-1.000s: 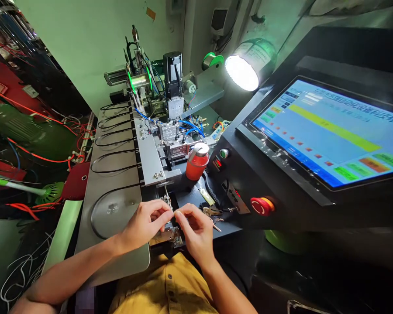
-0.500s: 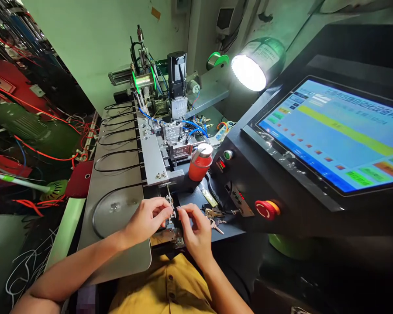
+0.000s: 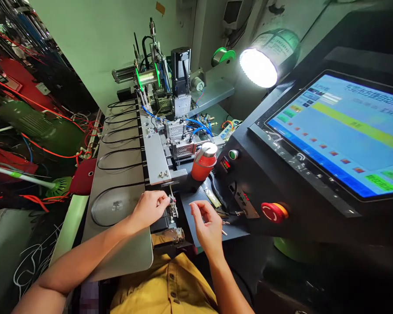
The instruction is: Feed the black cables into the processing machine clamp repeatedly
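My left hand (image 3: 151, 208) is closed in a pinch beside a small metal fixture (image 3: 173, 206) at the plate's right edge. Whatever lies between its fingertips is too small to make out. Just right of the fixture, my right hand (image 3: 208, 224) hangs over the dark machine base, apart from the left. Its fingers curl, with the thumb and forefinger tips close together; anything held there cannot be made out. A looped black cable (image 3: 96, 202) lies on the grey metal plate (image 3: 131, 250), near my left wrist.
Behind the hands stand metal cylinders (image 3: 183, 146) with blue tubes. A red bottle (image 3: 203, 168) with a silver lid is close to the right hand. Further right are a red emergency stop button (image 3: 272, 213), a lit touchscreen (image 3: 340, 135) and a bright lamp (image 3: 258, 67). More cable loops (image 3: 121, 159) line the plate.
My hands, close together at the fixture before, have parted. The right hand has drawn away to the right, while the left stays at the fixture. The view has shifted slightly.
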The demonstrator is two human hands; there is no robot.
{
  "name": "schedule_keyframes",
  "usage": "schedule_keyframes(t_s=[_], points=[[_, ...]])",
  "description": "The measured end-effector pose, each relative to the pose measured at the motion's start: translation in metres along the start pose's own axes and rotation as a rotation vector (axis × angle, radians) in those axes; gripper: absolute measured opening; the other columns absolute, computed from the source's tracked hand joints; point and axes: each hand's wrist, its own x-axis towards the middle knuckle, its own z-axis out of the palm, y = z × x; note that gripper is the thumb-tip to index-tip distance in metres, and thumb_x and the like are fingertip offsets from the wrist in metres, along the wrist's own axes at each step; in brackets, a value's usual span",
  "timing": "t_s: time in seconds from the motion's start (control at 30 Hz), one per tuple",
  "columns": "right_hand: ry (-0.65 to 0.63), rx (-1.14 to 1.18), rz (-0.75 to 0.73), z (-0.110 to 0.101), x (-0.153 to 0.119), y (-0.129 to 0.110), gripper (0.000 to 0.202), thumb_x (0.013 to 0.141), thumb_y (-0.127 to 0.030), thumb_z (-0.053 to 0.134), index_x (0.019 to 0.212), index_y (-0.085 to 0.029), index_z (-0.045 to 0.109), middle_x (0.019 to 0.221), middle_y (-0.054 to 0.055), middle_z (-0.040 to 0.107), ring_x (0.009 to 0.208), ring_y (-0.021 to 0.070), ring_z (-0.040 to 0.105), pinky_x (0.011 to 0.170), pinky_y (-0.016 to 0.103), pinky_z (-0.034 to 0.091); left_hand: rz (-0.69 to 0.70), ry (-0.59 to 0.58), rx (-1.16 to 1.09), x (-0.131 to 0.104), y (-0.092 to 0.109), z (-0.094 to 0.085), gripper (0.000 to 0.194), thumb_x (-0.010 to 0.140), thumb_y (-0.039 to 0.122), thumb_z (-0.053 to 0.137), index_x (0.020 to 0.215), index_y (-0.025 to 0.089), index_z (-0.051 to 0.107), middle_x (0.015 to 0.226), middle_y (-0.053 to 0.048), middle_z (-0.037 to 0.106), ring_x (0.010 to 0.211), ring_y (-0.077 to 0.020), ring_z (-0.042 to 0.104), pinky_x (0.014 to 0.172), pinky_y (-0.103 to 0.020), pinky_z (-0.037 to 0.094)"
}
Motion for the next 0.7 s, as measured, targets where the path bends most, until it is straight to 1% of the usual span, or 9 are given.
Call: schedule_keyframes(t_s=[0.17,0.23,0.37,0.5,0.53,0.6,0.63,0.7], points=[[-0.241,-0.029,-0.032,0.007,0.016,0.007,0.029,0.095,-0.036,0.045,0.072,-0.019,0.052,0.064,-0.003,0.047,0.061,0.0123,0.044,0.058,0.024,0.034,-0.001,-0.009,0.030,0.005,0.001,0.000,0.025,0.085,0.028,0.051,0.069,0.016,0.065,0.061,0.000,0.062,0.057,-0.0114,0.052,0.057,-0.022,0.035],[-0.303,-0.044,-0.046,0.014,0.024,0.008,0.031,0.096,-0.037,0.043,0.071,-0.019,0.048,0.064,-0.004,0.044,0.060,0.0117,0.041,0.057,0.024,0.032,0.008,-0.008,0.038,0.006,0.000,0.000,0.025,0.085,0.027,0.051,0.068,0.015,0.064,0.060,0.000,0.061,0.056,-0.0111,0.051,0.057,-0.022,0.034],[-0.375,-0.036,-0.083,0.026,0.034,0.011,0.031,0.097,-0.036,0.041,0.070,-0.020,0.040,0.063,-0.006,0.037,0.058,0.0107,0.035,0.055,0.024,0.027,0.022,-0.005,0.067,0.009,0.001,0.000,0.023,0.084,0.024,0.051,0.066,0.015,0.063,0.060,0.001,0.061,0.055,-0.0105,0.051,0.056,-0.022,0.034],[-0.381,0.062,-0.093,0.034,0.036,0.016,0.033,0.097,-0.037,0.040,0.069,-0.021,0.034,0.064,-0.006,0.032,0.059,0.0111,0.031,0.055,0.024,0.027,0.044,-0.012,0.124,0.008,0.002,0.001,0.022,0.086,0.022,0.053,0.067,0.015,0.063,0.062,0.000,0.063,0.057,-0.0110,0.054,0.058,-0.022,0.035],[-0.377,0.101,-0.084,0.036,0.036,0.018,0.033,0.096,-0.037,0.040,0.069,-0.021,0.034,0.064,-0.005,0.032,0.059,0.0113,0.031,0.055,0.024,0.027,0.060,0.004,0.149,0.006,0.001,0.002,0.022,0.087,0.023,0.053,0.069,0.015,0.064,0.064,0.000,0.064,0.060,-0.0116,0.056,0.059,-0.022,0.037],[-0.362,0.162,-0.066,0.037,0.035,0.022,0.033,0.096,-0.038,0.041,0.069,-0.021,0.035,0.066,-0.005,0.032,0.060,0.0115,0.031,0.056,0.024,0.027,0.112,0.094,0.214,0.000,-0.003,0.004,0.019,0.089,0.025,0.054,0.078,0.016,0.066,0.073,-0.001,0.066,0.067,-0.0130,0.060,0.062,-0.023,0.040],[-0.352,0.178,-0.061,0.038,0.034,0.023,0.032,0.097,-0.038,0.041,0.069,-0.021,0.035,0.066,-0.005,0.032,0.061,0.0115,0.031,0.056,0.024,0.027,0.159,0.154,0.251,-0.003,-0.006,0.006,0.018,0.090,0.026,0.053,0.084,0.017,0.068,0.079,-0.001,0.067,0.069,-0.0131,0.061,0.063,-0.022,0.041],[-0.337,0.183,-0.059,0.039,0.033,0.024,0.031,0.097,-0.037,0.041,0.070,-0.021,0.036,0.067,-0.005,0.032,0.061,0.0115,0.031,0.056,0.024,0.027,0.296,0.247,0.327,-0.010,-0.012,0.008,0.018,0.093,0.024,0.051,0.097,0.020,0.068,0.088,-0.001,0.067,0.070,-0.0119,0.062,0.063,-0.021,0.043]])
